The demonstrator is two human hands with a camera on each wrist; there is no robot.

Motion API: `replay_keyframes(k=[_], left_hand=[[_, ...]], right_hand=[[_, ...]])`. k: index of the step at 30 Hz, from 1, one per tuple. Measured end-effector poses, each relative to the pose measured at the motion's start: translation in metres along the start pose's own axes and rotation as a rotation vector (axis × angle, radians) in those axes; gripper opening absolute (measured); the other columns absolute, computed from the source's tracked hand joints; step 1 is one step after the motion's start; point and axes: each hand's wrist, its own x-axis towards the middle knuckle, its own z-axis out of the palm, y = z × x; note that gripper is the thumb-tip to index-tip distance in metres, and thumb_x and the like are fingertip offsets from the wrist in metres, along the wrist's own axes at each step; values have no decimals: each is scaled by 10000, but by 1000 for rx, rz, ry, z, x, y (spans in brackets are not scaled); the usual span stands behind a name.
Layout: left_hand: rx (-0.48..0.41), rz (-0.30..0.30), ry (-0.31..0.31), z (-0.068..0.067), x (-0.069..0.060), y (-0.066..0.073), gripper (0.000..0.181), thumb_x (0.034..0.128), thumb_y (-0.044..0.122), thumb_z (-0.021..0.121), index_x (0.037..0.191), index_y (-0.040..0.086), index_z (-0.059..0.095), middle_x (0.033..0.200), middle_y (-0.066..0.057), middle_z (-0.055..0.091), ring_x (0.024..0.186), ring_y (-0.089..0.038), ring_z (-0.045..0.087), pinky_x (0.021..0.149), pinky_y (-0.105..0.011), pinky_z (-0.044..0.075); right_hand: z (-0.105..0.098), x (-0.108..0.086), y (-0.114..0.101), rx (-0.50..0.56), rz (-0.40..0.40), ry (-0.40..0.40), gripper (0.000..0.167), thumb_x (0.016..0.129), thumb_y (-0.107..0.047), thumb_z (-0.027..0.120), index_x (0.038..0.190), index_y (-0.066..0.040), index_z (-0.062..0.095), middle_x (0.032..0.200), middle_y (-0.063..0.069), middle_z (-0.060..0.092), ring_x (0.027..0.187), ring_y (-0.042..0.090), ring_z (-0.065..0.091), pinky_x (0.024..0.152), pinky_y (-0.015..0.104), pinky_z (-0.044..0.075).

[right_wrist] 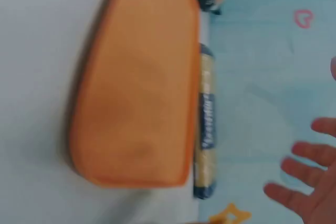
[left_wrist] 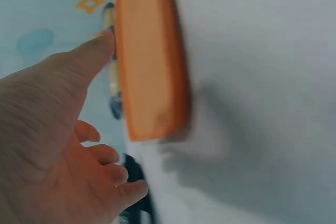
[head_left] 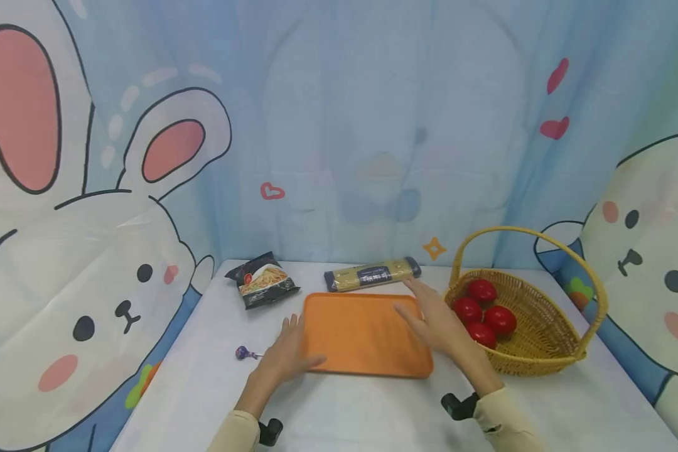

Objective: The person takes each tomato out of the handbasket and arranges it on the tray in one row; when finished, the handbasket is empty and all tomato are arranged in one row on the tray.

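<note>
Checking tray (head_left: 361, 333): 1, orange, flat on table (head_left: 367, 414) (1), midway betw. both hands; no item sits on it.
L hand (head_left: 285, 350): at tray's L edge, fingers extended, thumb out over the rim; nothing gripped. Contact w/ tray: can't tell from my feed.
R hand (head_left: 436, 325): by tray's R end, fingers spread & straight, nothing gripped. Contact unclear here too.
Tray, done: early on, I'd judge. Tray lies level w/ a hand at either end; that's all I can credit as in place.
Tray, left: no hold on it yet, as far as I can see; packs, lollipop & red items all off it. Further steps: can't pin down from these views.
Black packet (head_left: 268, 285): 1, food pic on front, beyond tray's far L corner, apart from it.
Yellow pack (head_left: 373, 275): 1, long, dark ends, lying just beyond tray's far edge.
Lollipop (head_left: 243, 353): 1, purple wrapper, L of tray; stick runs twd L hand, far end hidden.
Basket (head_left: 533, 314): 1, woven, tall handle up, R of tray, just beside R forearm.
Red items (head_left: 500, 320): 4 visible, round & glossy, grouped at basket's L side; egg or fruit, can't say.
Wrist units (head_left: 459, 407): 2, black, 1 per wrist.
</note>
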Motion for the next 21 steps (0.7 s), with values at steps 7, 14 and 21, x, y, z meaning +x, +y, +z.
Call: replay_keyframes(k=[7,14,21], left_hand=[[-74,-4,10,19,-18,-33,907,954,363,834,1600,-101,400,1670,-344,355,1589,-523,264,1275,-750,122],[-120,-22,0,23,-19,-42,886,973,369,808,1628,-55,389,1704,-311,311,1583,-561,231,1279,-720,177],[-158,-38,-20,24,-18,-40,899,978,378,798,1655,-19,361,1727,-299,264,1526,-678,206,1231,-775,222]], right_hand=[[-66,-6,25,118,-68,108,418,1101,-305,653,1382,2,681,1243,193,768,1021,343,765,846,465,659],[-95,-5,62,66,-54,103,432,1093,-290,665,1374,38,678,1254,244,753,1082,429,739,911,628,610],[-98,2,89,62,11,60,489,1105,-329,641,1401,60,648,1309,298,713,1155,489,702,966,672,578]])
